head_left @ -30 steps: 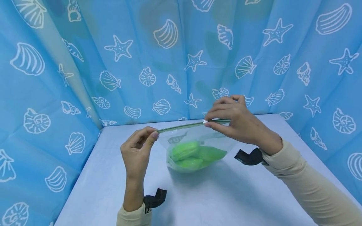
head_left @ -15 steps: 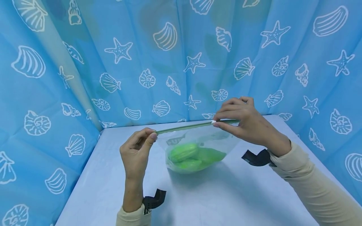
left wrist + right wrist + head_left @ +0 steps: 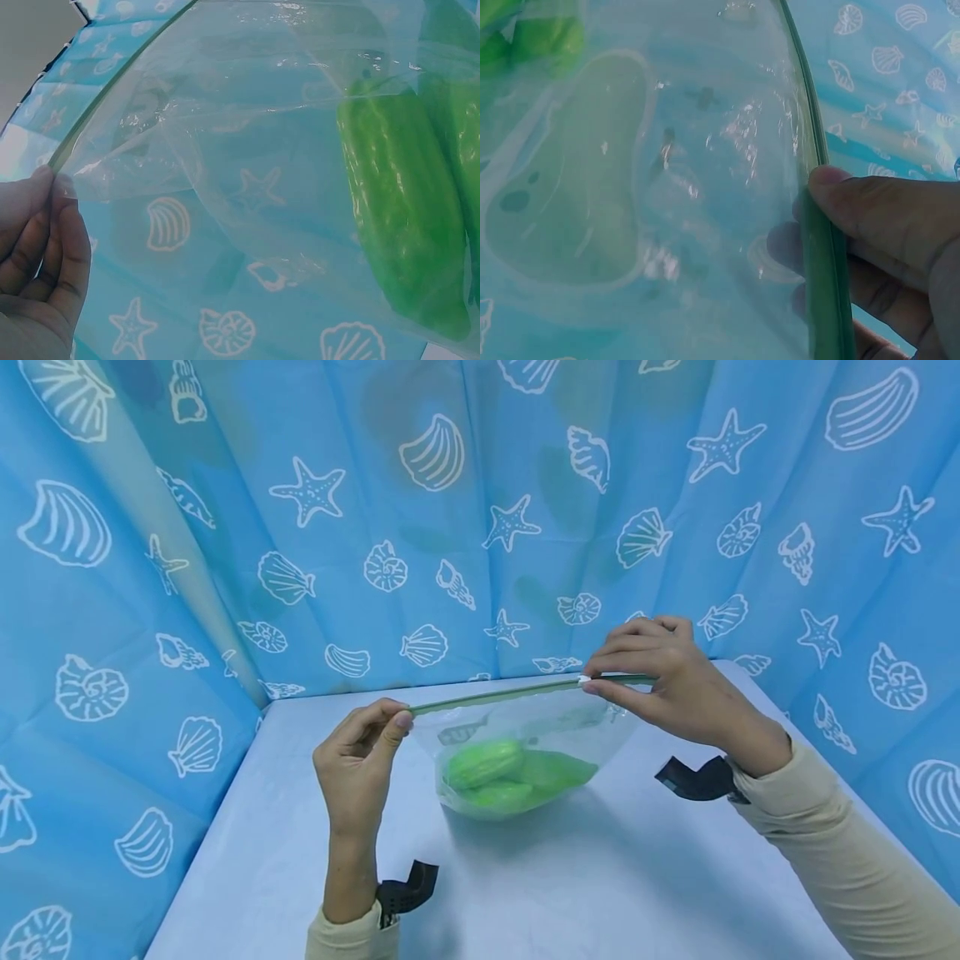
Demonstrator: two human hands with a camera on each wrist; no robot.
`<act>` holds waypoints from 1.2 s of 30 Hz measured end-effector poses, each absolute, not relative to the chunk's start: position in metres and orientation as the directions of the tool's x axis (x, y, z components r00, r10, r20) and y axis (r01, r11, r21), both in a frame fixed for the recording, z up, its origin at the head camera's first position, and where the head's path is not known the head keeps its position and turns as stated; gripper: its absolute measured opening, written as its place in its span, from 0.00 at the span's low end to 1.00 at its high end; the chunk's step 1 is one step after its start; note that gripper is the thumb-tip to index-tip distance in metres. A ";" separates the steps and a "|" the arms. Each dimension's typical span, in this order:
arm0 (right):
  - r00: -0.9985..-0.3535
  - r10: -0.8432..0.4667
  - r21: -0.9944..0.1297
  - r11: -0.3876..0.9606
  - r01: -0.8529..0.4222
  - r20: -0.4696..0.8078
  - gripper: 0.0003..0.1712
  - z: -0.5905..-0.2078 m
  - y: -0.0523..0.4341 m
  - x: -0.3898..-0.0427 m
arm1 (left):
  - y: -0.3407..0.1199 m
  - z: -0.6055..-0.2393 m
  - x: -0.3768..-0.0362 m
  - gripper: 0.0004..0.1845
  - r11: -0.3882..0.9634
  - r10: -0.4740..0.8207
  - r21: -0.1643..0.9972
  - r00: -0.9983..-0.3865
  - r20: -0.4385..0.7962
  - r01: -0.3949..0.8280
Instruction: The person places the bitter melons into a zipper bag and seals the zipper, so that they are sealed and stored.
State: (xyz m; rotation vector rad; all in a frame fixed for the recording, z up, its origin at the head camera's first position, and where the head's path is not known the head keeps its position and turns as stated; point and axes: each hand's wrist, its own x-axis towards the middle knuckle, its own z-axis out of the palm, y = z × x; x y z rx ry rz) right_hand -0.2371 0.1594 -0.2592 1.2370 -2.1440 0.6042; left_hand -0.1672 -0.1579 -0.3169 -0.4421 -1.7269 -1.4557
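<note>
hanging over the pale table [image 3: 570,877], a clear zip bag [image 3: 525,735] with a green seal strip holds green peppers [image 3: 510,772]; left hand [image 3: 360,760] and right hand [image 3: 667,681] pinch its top ends.

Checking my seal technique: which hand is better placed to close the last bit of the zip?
Probably the right hand: it pinches the white slider on the green zip strip near the bag's far end. The left hand just pinches the opposite corner, anchoring it.
</note>
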 end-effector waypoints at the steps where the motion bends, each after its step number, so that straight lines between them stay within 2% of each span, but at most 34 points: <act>1: -0.398 -0.615 -0.094 0.466 -0.880 0.681 0.13 -0.260 0.161 -0.237 | -0.158 -0.317 -0.167 0.06 0.272 -0.231 0.648 -0.606 0.761 0.711; 28: -0.404 -0.570 -0.134 0.456 -0.880 0.716 0.20 -0.274 0.195 -0.241 | -0.159 -0.319 -0.166 0.07 0.274 -0.239 0.652 -0.607 0.758 0.707; 36: -0.442 -0.572 -0.146 0.488 -0.860 0.691 0.20 -0.273 0.204 -0.239 | -0.159 -0.318 -0.167 0.07 0.279 -0.239 0.645 -0.599 0.765 0.712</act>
